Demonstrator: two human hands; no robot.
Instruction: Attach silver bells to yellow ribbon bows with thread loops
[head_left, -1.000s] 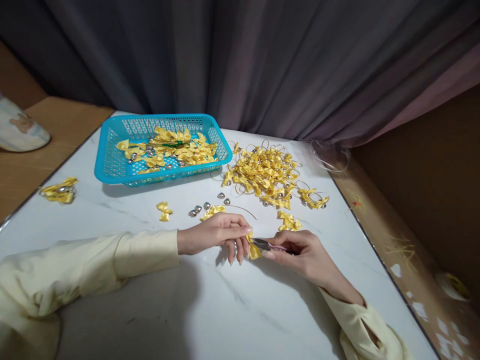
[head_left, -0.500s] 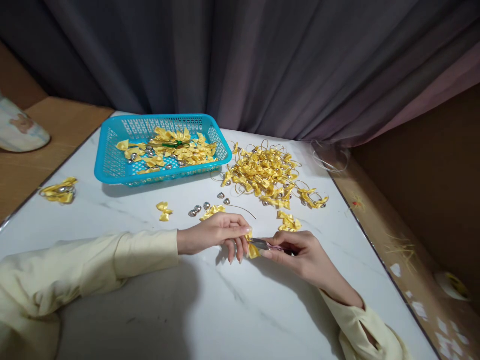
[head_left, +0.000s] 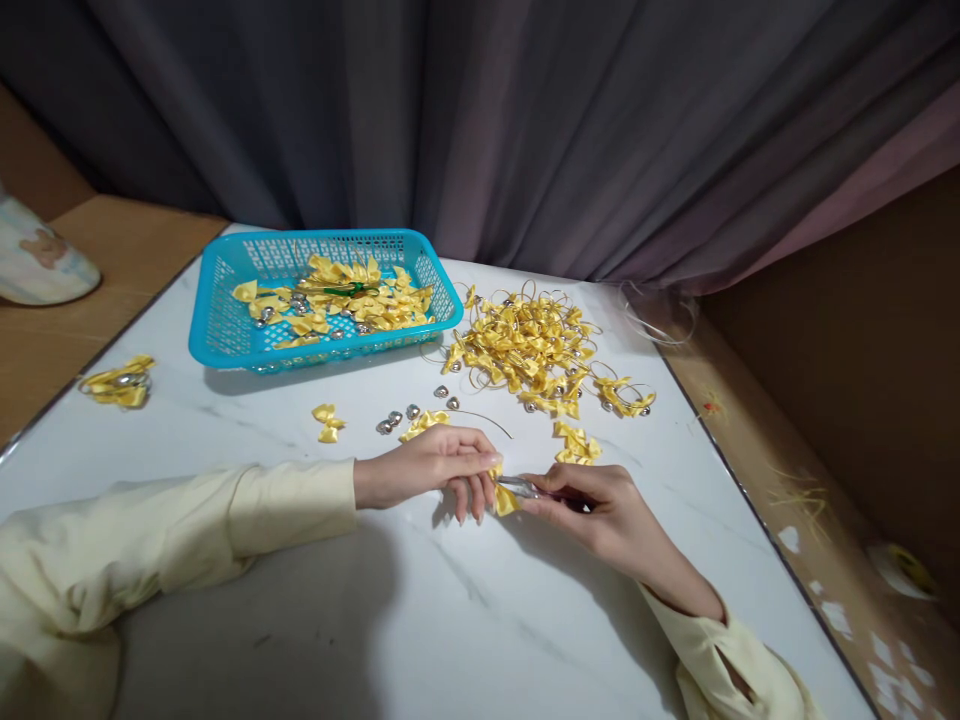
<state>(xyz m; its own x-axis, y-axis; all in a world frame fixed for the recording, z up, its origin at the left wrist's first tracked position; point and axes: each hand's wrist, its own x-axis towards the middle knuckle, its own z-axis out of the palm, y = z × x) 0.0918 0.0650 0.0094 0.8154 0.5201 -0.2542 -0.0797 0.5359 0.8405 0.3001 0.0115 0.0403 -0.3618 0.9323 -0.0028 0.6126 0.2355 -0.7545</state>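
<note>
My left hand (head_left: pixel 442 465) pinches a yellow satin ribbon bow (head_left: pixel 507 499) between thumb and forefinger, the other fingers hanging below. My right hand (head_left: pixel 600 505) is closed around small scissors (head_left: pixel 523 487) with silver blades and a darker, pinkish handle, mostly covered by the fingers. The blades reach across the bow; whether they are apart or closed is too small to tell. Just behind my left hand lie another yellow bow (head_left: pixel 426 425), a thin gold cord (head_left: pixel 484 419) and several silver heart beads (head_left: pixel 394 420). Beyond my right hand rests a yellow bow cluster (head_left: pixel 576 443).
A blue plastic basket (head_left: pixel 326 352) holds yellow bows, silver beads and something green. To its right is a pile of bows on gold cords (head_left: pixel 529 340). A single bow (head_left: pixel 328 423) and a bundle (head_left: pixel 120 381) lie leftward on the white table (head_left: pixel 465 640). A curtain hangs behind.
Both hands stay nearly in place. The scissors in my right hand have turned slightly against the bow, and the right hand has shifted only a little.
</note>
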